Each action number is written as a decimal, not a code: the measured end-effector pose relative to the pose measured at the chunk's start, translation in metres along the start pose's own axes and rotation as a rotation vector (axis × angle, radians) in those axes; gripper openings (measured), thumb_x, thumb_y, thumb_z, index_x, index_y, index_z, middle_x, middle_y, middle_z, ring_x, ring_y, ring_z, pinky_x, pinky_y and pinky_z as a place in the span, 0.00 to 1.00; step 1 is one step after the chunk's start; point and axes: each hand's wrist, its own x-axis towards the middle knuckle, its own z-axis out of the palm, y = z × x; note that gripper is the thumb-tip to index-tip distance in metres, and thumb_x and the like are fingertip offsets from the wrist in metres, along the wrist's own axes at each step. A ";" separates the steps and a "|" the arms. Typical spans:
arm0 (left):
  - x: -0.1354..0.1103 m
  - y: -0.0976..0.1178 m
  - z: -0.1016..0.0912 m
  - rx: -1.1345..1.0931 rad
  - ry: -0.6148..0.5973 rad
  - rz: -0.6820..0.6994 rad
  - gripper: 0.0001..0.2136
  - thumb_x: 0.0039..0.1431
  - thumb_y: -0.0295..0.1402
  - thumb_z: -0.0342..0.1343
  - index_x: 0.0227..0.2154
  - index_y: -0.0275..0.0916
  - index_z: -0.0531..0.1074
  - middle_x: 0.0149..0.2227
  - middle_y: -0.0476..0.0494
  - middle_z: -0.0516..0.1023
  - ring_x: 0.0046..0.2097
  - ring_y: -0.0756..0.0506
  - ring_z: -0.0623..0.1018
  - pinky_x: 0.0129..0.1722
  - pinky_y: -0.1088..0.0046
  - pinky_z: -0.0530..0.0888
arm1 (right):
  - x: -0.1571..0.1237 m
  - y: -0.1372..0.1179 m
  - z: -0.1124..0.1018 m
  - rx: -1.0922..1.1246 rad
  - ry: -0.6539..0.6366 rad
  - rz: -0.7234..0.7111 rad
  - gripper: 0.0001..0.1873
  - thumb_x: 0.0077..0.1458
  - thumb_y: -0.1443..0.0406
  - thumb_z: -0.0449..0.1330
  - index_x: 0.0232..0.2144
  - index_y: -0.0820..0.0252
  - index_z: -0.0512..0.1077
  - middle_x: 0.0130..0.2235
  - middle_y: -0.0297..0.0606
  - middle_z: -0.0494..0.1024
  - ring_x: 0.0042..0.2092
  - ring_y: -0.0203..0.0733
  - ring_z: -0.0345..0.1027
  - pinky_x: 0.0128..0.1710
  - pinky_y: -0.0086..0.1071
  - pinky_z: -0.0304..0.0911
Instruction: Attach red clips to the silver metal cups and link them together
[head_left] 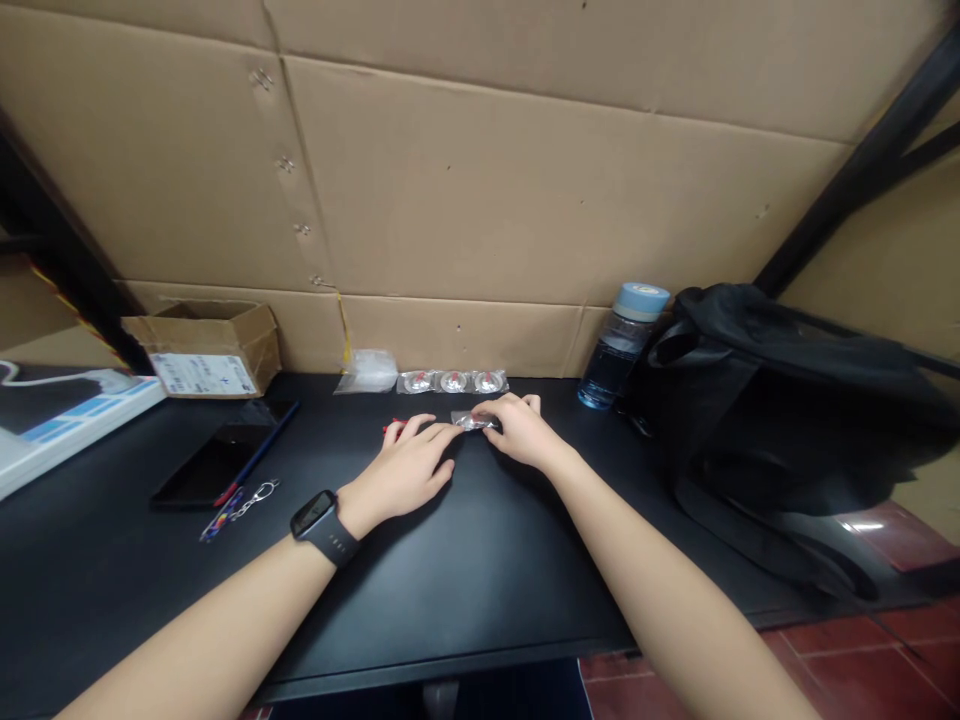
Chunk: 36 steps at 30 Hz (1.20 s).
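Observation:
My right hand (517,430) has its fingers and thumb closed on a small clear plastic packet (470,421) that lies on the black table. What is inside looks silvery and is partly covered by my fingers. My left hand (412,462) rests on the table with fingers stretched out, its index fingertip at the packet's left end. Something red (393,428) shows beside the left fingers, mostly hidden. Just behind the hands, three round silvery pieces with red marks (453,382) sit in a row in clear wrappers. A clear plastic bag (367,371) lies left of that row.
At the right stand a blue-capped bottle (616,350) and a black bag (795,410). On the left are an open cardboard box (210,345), a white power strip (75,425), a dark phone-like slab (225,455) and a keychain (238,508). A cardboard wall (487,200) closes the back.

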 end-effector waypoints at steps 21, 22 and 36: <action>0.007 -0.005 -0.002 -0.119 0.237 -0.161 0.13 0.65 0.28 0.54 0.49 0.49 0.67 0.40 0.50 0.84 0.50 0.42 0.76 0.47 0.60 0.55 | -0.005 -0.008 -0.024 0.234 -0.127 -0.061 0.25 0.56 0.68 0.67 0.55 0.48 0.71 0.45 0.35 0.85 0.52 0.48 0.74 0.55 0.44 0.49; 0.007 -0.006 -0.002 -0.120 0.238 -0.165 0.13 0.65 0.27 0.53 0.49 0.49 0.67 0.40 0.51 0.84 0.49 0.42 0.76 0.46 0.61 0.54 | -0.005 -0.007 -0.024 0.233 -0.131 -0.060 0.25 0.56 0.69 0.66 0.55 0.48 0.71 0.45 0.35 0.85 0.52 0.48 0.74 0.55 0.44 0.49; 0.008 -0.004 0.002 -0.156 0.238 -0.206 0.13 0.64 0.30 0.57 0.49 0.50 0.66 0.37 0.56 0.84 0.47 0.44 0.77 0.46 0.62 0.54 | -0.001 -0.007 -0.015 0.238 -0.049 0.003 0.21 0.57 0.67 0.68 0.52 0.48 0.74 0.38 0.32 0.85 0.46 0.45 0.77 0.53 0.42 0.49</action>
